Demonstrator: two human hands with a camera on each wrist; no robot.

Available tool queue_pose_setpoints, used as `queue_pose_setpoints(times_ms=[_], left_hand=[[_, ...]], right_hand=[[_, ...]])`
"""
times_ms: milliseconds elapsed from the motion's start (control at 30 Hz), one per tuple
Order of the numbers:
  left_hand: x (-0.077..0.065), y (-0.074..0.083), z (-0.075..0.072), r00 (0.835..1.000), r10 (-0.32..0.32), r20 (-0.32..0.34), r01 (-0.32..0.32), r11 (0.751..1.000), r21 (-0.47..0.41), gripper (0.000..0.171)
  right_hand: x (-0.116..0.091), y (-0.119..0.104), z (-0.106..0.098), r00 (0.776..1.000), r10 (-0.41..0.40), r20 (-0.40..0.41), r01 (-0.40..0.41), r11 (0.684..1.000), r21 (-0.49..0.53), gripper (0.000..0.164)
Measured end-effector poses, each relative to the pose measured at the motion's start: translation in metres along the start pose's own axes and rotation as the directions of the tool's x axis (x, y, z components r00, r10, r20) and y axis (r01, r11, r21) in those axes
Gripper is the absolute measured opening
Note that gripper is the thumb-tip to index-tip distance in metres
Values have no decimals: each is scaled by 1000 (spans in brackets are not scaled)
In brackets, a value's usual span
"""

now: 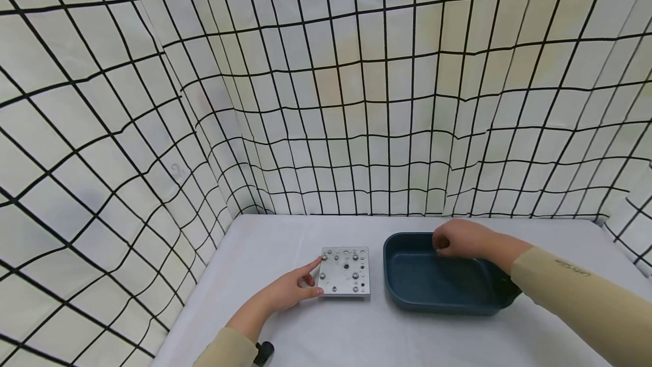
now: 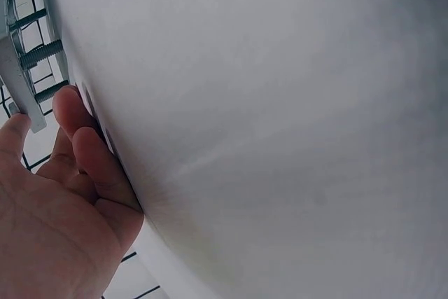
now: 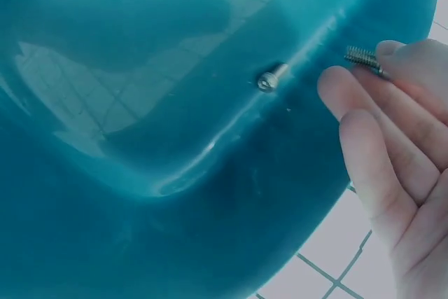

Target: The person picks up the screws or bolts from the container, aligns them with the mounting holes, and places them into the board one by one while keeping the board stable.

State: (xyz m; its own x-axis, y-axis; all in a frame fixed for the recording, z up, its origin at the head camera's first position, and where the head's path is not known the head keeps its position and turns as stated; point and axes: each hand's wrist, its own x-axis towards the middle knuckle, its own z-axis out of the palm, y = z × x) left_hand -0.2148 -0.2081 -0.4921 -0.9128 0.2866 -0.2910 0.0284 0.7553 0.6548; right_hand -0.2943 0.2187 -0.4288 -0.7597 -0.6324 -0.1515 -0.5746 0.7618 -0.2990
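My left hand (image 1: 289, 289) is at the left side of a square silver metal plate (image 1: 338, 282), holding it with the index fingertip near the far left corner and the thumb at the near one. Several bolts sit in the plate, and their threaded ends (image 2: 43, 54) stick out below it in the left wrist view. Over the far side of a dark blue bin (image 1: 407, 299), my right hand (image 1: 463, 239) pinches a small bolt (image 3: 362, 57), threads showing past the fingertips. Another bolt (image 3: 269, 80) lies in the bin near its wall.
A white cloth (image 1: 351, 333) covers the table under the plate and bin. Walls of white sheet with black netting (image 1: 356, 101) rise behind and at the sides. A small black object (image 1: 264, 351) is by the left sleeve.
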Motion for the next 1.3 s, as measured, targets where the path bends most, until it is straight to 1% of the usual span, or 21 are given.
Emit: queue_pose_setpoints(times_ms=[167, 267, 333, 533, 667, 900, 1033, 1200, 1300], left_hand=[[-3, 2, -1, 1000, 11, -10, -11, 1000, 0, 85], [-4, 3, -1, 1000, 4, -9, -3, 1000, 4, 84], [-4, 4, -1, 1000, 0, -8, 0, 1000, 4, 84], [-4, 3, -2, 1000, 15, -6, -15, 1000, 6, 85], [-2, 1, -2, 1000, 21, -4, -21, 1000, 9, 85], [-2, 1, 0, 1000, 18, -5, -18, 1000, -5, 84], [-3, 1, -1, 1000, 15, -5, -15, 1000, -9, 85], [-3, 0, -1, 1000, 13, -5, -13, 1000, -9, 84], [-3, -1, -2, 1000, 15, -2, -15, 1000, -7, 84]], right_hand=[[3, 0, -5, 1000, -3, -10, 4, 998, 59, 8], [6, 1, -6, 1000, -5, -21, 7, 996, 91, 10], [8, 0, -7, 999, -23, -33, 26, 994, 110, 11], [17, -11, -7, 998, -37, -50, 44, 988, 145, 19], [25, -26, -8, 998, -45, -51, 53, 986, 161, 21], [42, -56, -12, 997, -45, -57, 54, 984, 170, 19], [55, -73, -15, 996, -78, -52, 86, 980, 181, 19], [71, -96, -18, 995, -89, -38, 95, 977, 191, 19], [80, -108, -15, 997, -77, -15, 78, 973, 217, 18]])
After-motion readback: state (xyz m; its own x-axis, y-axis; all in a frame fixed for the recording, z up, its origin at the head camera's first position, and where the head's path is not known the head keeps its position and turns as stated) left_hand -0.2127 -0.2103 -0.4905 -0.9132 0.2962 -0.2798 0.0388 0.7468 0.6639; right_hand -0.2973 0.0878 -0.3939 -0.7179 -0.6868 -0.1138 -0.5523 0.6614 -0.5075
